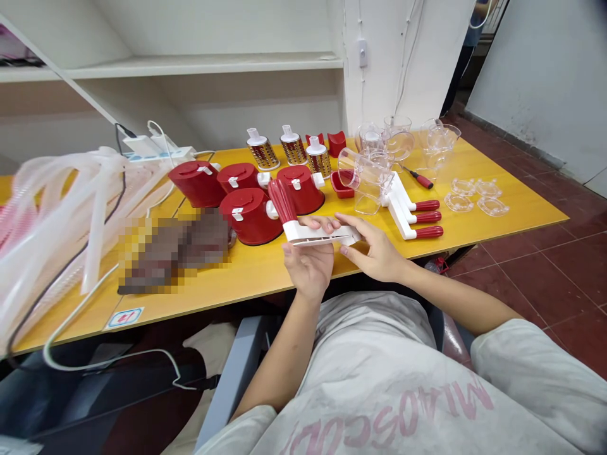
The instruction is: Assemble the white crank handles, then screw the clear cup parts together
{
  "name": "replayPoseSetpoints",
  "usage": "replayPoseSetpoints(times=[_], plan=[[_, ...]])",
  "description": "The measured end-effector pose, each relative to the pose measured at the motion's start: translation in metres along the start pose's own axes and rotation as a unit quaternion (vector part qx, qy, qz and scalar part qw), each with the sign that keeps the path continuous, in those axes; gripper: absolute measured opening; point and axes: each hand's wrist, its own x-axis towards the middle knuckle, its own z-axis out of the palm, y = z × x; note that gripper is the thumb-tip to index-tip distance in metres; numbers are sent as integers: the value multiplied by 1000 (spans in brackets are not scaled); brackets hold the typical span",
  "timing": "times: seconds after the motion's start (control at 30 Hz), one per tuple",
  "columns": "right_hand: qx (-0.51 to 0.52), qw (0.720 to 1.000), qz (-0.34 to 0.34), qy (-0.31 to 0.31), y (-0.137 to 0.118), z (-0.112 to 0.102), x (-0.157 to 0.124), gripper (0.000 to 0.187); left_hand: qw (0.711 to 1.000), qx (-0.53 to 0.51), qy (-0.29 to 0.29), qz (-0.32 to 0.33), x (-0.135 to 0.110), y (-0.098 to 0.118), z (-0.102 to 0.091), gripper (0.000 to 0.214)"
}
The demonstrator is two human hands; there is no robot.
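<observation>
My left hand [310, 268] is closed around a crank handle [320, 235], its palm turned up. The handle has a white slotted arm and a ribbed red grip that points up and to the left. At the arm's right end, my right hand [372, 249] pinches it between thumb and fingers. Three similar crank handles [403, 218] lie on the table just beyond my right hand. Several red housings [251, 215] with white side knobs stand just past my left hand.
Three metal grater drums [262, 151] stand at the back of the yellow table [512, 221]. Transparent plastic parts [365, 170] and a screwdriver [420, 179] are to the right. Plastic tubing [57, 202], cables and a power strip [165, 155] occupy the left. A person [467, 57] stands at the doorway.
</observation>
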Motion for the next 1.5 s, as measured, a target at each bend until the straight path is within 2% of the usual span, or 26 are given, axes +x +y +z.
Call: replayPoseSetpoints(times=[0.17, 0.37, 0.43, 0.57, 0.67, 0.7, 0.83, 0.9, 1.07, 1.17, 1.3, 1.5], plan=[[-16, 999, -27, 24, -3, 2, 0, 54, 999, -25, 42, -17, 4, 5, 2, 67], [-83, 991, -87, 50, 0, 6, -2, 59, 996, -55, 60, -40, 4, 1, -1, 62], [-95, 989, -86, 73, 1, 7, -3, 52, 996, -48, 58, -39, 4, -2, -2, 62], [-70, 990, -73, 99, -1, 5, -3, 42, 998, -36, 37, -40, 2, -5, -5, 62], [2, 993, -39, 113, -1, 3, -3, 41, 998, -24, -8, -53, 0, -6, -8, 55], [35, 992, -22, 115, 0, 3, -3, 42, 998, -9, -30, -57, -1, -7, -8, 60], [157, 978, 61, 121, 7, 3, 1, 52, 992, 67, -95, -44, -4, -14, -10, 113], [187, 970, 91, 124, 8, 2, 3, 58, 991, 92, -92, -32, -5, -18, -11, 119], [180, 973, 68, 124, 4, -4, 4, 47, 991, 115, -69, -16, -3, -21, -12, 118], [153, 981, 57, 103, 1, -11, 3, 41, 990, 116, -83, -11, -3, -20, -13, 115], [121, 988, 63, 75, -4, -20, 2, 40, 988, 121, -98, -10, -3, -19, -12, 112], [126, 986, 86, 62, -6, -28, 4, 44, 993, 85, -75, -27, -2, -18, -13, 111]])
